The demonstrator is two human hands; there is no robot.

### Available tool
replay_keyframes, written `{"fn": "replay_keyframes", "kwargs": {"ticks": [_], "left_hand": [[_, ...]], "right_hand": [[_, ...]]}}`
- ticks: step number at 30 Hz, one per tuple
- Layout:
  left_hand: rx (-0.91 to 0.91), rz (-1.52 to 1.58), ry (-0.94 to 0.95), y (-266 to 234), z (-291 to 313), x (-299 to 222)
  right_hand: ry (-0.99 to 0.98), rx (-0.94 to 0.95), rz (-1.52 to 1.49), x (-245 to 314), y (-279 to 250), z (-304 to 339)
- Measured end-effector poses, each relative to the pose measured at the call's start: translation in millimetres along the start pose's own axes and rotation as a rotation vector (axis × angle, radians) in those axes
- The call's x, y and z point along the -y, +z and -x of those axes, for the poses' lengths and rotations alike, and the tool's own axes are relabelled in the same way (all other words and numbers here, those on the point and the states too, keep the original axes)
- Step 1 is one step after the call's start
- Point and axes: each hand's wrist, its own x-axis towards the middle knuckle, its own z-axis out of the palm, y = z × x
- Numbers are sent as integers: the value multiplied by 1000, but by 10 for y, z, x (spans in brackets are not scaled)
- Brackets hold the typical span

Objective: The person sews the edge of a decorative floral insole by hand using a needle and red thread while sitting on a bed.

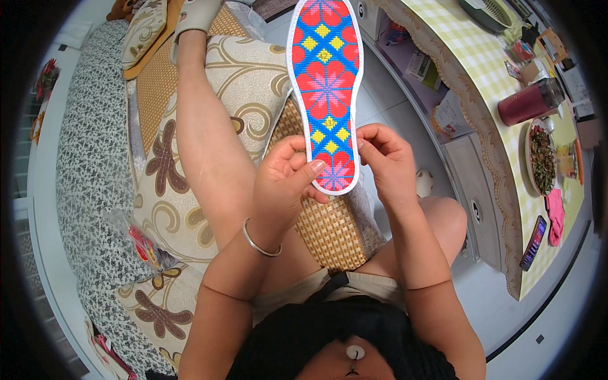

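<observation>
An embroidered shoe insole (326,88) with red flowers, blue bands, yellow diamonds and a white edge is held up in front of me, its patterned face toward me. My left hand (292,168) grips its lower left edge, thumb on the front and fingers behind. At the lower right edge my right hand (386,158) has thumb and forefinger pinched together; whether a needle or thread is between them is too small to see. A silver bangle (256,239) circles my left wrist.
My left leg lies along a sofa with patterned cushions (244,76). A plastic bag with red contents (144,244) lies left. On the right, a checked-cloth table (468,44) bears a maroon tumbler (527,102), a plate of dried plant pieces (541,158), a pink cloth (555,218) and a phone (534,242).
</observation>
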Motion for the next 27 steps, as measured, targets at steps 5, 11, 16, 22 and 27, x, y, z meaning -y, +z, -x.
{"fn": "replay_keyframes", "kwargs": {"ticks": [5,11,16,22,27], "left_hand": [[-6,17,-1,-21,-6,11],[-18,53,6,-37,-14,10],[119,258,-46,-153,-57,53],[406,677,-208,-211,-97,135],[478,796,-284,-182,-80,197]], "right_hand": [[-37,19,3,-49,46,13],[-49,57,-33,-70,79,17],[-5,78,-3,27,117,63],[-570,-16,461,266,239,219],[-714,-36,533,295,268,260]]}}
